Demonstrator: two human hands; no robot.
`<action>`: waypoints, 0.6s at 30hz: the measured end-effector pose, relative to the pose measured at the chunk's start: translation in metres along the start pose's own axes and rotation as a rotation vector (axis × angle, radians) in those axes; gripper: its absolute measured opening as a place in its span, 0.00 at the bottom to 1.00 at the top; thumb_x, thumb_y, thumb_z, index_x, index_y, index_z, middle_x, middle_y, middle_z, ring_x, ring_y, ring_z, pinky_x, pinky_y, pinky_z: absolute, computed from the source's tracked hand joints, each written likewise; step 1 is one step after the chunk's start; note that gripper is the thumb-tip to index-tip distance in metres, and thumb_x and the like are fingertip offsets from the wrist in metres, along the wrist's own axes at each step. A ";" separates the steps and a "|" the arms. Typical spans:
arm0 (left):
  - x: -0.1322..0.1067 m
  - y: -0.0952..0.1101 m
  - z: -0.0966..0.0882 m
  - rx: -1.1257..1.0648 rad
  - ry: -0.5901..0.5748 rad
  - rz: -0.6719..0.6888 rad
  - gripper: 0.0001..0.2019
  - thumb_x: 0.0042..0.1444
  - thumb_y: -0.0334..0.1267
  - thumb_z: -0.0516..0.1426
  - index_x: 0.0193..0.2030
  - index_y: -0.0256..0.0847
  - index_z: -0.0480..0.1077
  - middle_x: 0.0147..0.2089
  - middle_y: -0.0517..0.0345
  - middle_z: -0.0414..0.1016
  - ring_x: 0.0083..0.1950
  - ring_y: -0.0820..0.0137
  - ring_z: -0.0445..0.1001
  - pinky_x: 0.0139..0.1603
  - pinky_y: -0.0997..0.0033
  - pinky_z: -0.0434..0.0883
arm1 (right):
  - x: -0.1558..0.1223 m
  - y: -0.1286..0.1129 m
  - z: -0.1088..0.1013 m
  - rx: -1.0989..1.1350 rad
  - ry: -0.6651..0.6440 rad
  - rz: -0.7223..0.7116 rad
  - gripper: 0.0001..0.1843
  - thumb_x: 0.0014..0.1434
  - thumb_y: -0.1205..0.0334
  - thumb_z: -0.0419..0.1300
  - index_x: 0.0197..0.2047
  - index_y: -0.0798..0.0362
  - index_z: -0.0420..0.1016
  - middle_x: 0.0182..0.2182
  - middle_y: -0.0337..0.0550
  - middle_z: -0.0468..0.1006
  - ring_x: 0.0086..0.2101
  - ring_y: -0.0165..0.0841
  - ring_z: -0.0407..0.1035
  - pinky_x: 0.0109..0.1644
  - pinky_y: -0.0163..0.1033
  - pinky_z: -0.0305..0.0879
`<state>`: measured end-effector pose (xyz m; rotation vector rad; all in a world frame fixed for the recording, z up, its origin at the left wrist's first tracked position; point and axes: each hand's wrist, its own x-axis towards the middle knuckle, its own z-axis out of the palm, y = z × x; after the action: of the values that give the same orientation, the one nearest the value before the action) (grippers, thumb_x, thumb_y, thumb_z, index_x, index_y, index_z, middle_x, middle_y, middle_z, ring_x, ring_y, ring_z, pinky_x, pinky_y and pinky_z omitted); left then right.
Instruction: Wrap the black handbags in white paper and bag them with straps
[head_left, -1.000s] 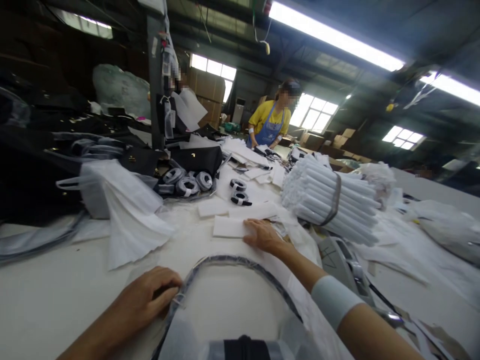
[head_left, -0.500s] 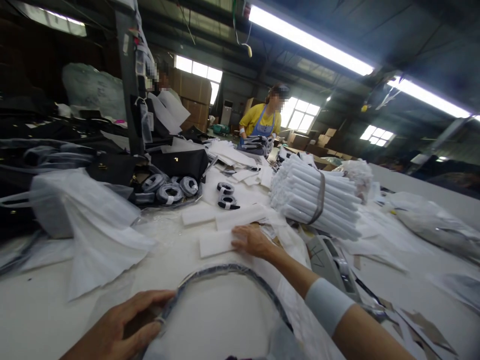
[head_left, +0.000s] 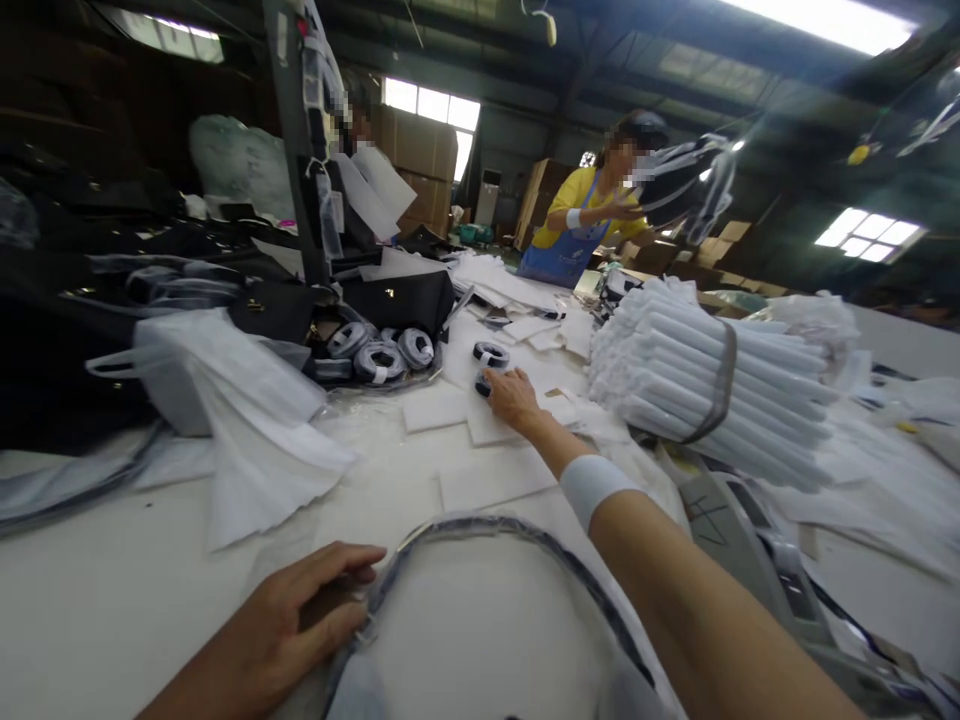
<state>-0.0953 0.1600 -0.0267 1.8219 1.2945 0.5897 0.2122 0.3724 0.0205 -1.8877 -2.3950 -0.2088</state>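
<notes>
My left hand (head_left: 300, 620) lies near the table's front edge, fingers curled on the wrapped bag handle (head_left: 480, 535), a dark arched strap inside clear plastic. My right hand (head_left: 512, 394) is stretched far forward, its fingers closing over a rolled black strap (head_left: 481, 383). A second rolled strap (head_left: 490, 354) lies just beyond it. Flat white foam sheets (head_left: 497, 477) lie on the table under my right forearm, which wears a pale wristband (head_left: 590, 482).
A big strapped bundle of white rolls (head_left: 705, 380) lies at right. Black bags (head_left: 397, 300) and several rolled straps (head_left: 379, 358) sit at left behind a white dust bag (head_left: 255, 420). A person in a yellow shirt (head_left: 581, 215) lifts a wrapped bag across the table.
My right hand left the foam sheet and reached forward to the rolled black strap. My left hand stayed on the bag handle. The person opposite raised a wrapped bag.
</notes>
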 end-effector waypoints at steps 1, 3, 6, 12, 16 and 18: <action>0.000 0.002 -0.001 -0.007 -0.003 -0.006 0.19 0.56 0.51 0.58 0.54 0.54 0.73 0.50 0.62 0.80 0.51 0.64 0.78 0.52 0.73 0.73 | 0.000 -0.001 -0.007 -0.015 0.019 -0.005 0.29 0.60 0.69 0.56 0.64 0.54 0.62 0.49 0.53 0.78 0.53 0.43 0.67 0.63 0.48 0.47; -0.001 0.007 -0.002 -0.018 -0.012 -0.015 0.19 0.57 0.51 0.57 0.54 0.53 0.73 0.50 0.61 0.80 0.51 0.63 0.77 0.53 0.72 0.73 | -0.005 -0.003 -0.028 -0.039 0.065 -0.017 0.30 0.62 0.66 0.55 0.67 0.52 0.59 0.50 0.53 0.78 0.54 0.43 0.66 0.62 0.48 0.48; -0.002 0.016 -0.005 -0.031 -0.035 -0.015 0.19 0.58 0.50 0.56 0.54 0.51 0.73 0.50 0.60 0.80 0.52 0.64 0.77 0.53 0.71 0.72 | -0.032 -0.009 -0.072 -0.067 0.123 -0.019 0.28 0.63 0.62 0.53 0.66 0.47 0.61 0.50 0.50 0.78 0.51 0.44 0.68 0.55 0.45 0.56; -0.001 0.027 -0.007 -0.058 -0.032 0.016 0.19 0.58 0.48 0.56 0.53 0.46 0.73 0.49 0.57 0.80 0.51 0.63 0.77 0.52 0.68 0.72 | -0.136 -0.035 -0.114 0.053 -0.119 0.017 0.18 0.62 0.49 0.55 0.51 0.44 0.77 0.35 0.45 0.82 0.36 0.42 0.75 0.39 0.40 0.61; 0.000 0.028 -0.008 -0.083 -0.033 0.015 0.20 0.57 0.49 0.55 0.52 0.43 0.73 0.48 0.56 0.80 0.49 0.63 0.77 0.51 0.67 0.72 | -0.182 -0.038 -0.088 0.183 -0.407 -0.117 0.15 0.64 0.56 0.53 0.41 0.46 0.82 0.32 0.45 0.82 0.35 0.40 0.75 0.39 0.39 0.62; 0.000 0.028 -0.008 -0.104 -0.028 0.005 0.20 0.57 0.50 0.55 0.52 0.42 0.73 0.48 0.56 0.80 0.50 0.63 0.77 0.52 0.66 0.72 | -0.190 -0.033 -0.080 0.179 -0.453 -0.183 0.16 0.58 0.64 0.56 0.46 0.44 0.81 0.36 0.44 0.82 0.38 0.40 0.75 0.41 0.39 0.63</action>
<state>-0.0862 0.1581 0.0006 1.7422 1.2186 0.6205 0.2234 0.1695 0.0691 -1.7866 -2.7530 0.4569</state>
